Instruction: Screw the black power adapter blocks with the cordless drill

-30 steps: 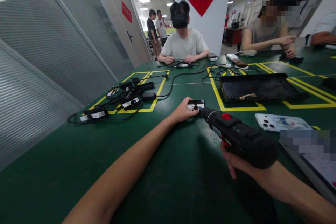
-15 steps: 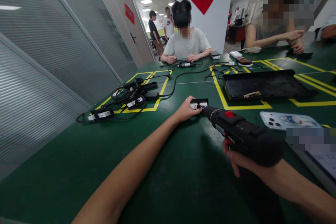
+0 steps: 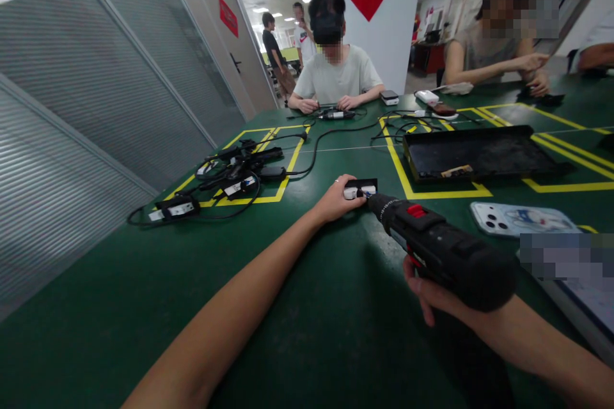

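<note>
My left hand [image 3: 337, 199] is closed around the left end of a small black-and-white block [image 3: 361, 192] lying on the green table. My right hand [image 3: 434, 291] grips the handle of a black cordless drill [image 3: 439, 246] with red parts. The drill points away from me and to the left. Its bit meets the near side of the block, close to my left fingertips. Exactly what the tip touches is too small to tell.
Several black adapters with cables [image 3: 240, 179] lie at left inside yellow tape. A black tray [image 3: 472, 156] holding a small scrap sits at right, behind a phone [image 3: 522, 218] and a grey device [image 3: 570, 287]. Co-workers [image 3: 336, 77] sit across the table.
The whole view has shifted slightly, so the scene sits a little further left and up. Both hands, the drill and the block keep nearly the same positions relative to each other.
</note>
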Demonstrator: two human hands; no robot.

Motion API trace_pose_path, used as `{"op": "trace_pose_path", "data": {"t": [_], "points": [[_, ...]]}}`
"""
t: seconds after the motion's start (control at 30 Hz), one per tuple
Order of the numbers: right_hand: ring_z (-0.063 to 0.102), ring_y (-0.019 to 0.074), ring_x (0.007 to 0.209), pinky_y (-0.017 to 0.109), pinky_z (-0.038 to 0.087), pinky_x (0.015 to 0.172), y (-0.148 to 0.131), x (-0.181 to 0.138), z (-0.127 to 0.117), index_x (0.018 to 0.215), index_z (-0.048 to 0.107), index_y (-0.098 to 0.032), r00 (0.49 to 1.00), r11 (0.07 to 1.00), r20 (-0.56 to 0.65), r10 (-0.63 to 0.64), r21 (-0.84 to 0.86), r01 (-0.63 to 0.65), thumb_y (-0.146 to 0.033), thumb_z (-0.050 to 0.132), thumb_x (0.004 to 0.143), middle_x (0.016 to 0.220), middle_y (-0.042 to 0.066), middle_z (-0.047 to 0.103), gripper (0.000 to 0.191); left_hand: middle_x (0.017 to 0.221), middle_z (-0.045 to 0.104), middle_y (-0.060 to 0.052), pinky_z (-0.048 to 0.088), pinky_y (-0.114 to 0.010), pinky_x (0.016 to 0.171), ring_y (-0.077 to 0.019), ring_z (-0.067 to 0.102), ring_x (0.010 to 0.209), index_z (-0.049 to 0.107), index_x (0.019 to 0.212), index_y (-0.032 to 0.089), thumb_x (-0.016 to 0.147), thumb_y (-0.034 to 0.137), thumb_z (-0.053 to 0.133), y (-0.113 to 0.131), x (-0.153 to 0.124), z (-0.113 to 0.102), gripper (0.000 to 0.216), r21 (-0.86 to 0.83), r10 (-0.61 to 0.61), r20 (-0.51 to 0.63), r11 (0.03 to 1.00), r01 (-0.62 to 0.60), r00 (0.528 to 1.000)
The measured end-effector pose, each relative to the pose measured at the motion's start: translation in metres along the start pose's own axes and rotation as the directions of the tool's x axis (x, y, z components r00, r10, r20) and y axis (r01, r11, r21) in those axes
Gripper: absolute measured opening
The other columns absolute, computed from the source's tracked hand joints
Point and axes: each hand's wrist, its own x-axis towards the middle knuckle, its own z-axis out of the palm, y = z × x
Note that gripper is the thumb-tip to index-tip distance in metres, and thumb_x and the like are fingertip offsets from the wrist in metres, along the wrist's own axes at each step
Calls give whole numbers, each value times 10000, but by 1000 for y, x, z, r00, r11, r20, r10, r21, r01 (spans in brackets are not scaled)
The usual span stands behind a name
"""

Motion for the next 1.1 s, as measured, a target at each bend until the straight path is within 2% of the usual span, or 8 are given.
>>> {"op": "trace_pose_path", "data": {"t": [0.13, 0.33, 0.57, 0.63, 0.8, 1.1], "points": [[578, 173, 640, 354, 446, 702, 6, 1, -2, 967, 600, -210, 1000, 1000, 6, 19, 6, -19, -542, 522, 825, 669, -2, 616, 369, 1070, 547, -71, 420, -356, 896, -209, 528, 991, 484, 1125, 183, 709, 421, 626, 1, -1, 0, 500, -5, 7, -1, 1000, -7, 1000], [585, 172, 629, 348, 453, 681, 11, -1, -1, 1006, 597, -219, 1000, 1000, -6, -24, -12, 24, -545, 514, 830, 689, 1, 630, 380, 1073, 543, -72, 419, -350, 894, -210, 523, 999, 484, 1121, 182, 706, 421, 627, 3, -1, 0, 499, 0, -16, 6, 1000, 16, 1000], [613, 216, 701, 389, 454, 728, -11, -6, -4, 966, 616, -247, 999, 998, -7, -34, -59, 33, -503, 494, 855, 658, 9, 636, 304, 1048, 548, -71, 425, -346, 872, -201, 533, 953, 482, 1124, 175, 709, 396, 623, 5, -1, 1, 491, -3, -34, 2, 999, 34, 999], [629, 226, 700, 387, 466, 698, -15, -6, -4, 955, 625, -255, 999, 999, -19, -33, -44, 32, -477, 526, 842, 650, 12, 646, 268, 1045, 551, -70, 426, -342, 867, -199, 534, 948, 484, 1120, 176, 709, 398, 622, 6, -1, 1, 487, -4, -35, 4, 999, 35, 999], [657, 226, 659, 358, 491, 594, -13, -7, -3, 1003, 630, -263, 996, 998, -77, -52, 35, 55, -407, 576, 819, 676, 11, 665, 240, 1048, 550, -67, 419, -335, 875, -200, 527, 966, 487, 1116, 173, 707, 420, 622, 3, -1, 2, 496, -9, -3, -19, 1000, 3, 1000], [664, 206, 659, 340, 504, 604, -16, -8, -2, 1007, 614, -239, 997, 998, -61, -51, 40, 54, -393, 575, 825, 744, 18, 688, 242, 1054, 549, -70, 418, -341, 882, -204, 526, 978, 476, 1116, 169, 698, 423, 629, 3, -1, 2, 513, -1, -11, -12, 1000, 11, 1000]]}}
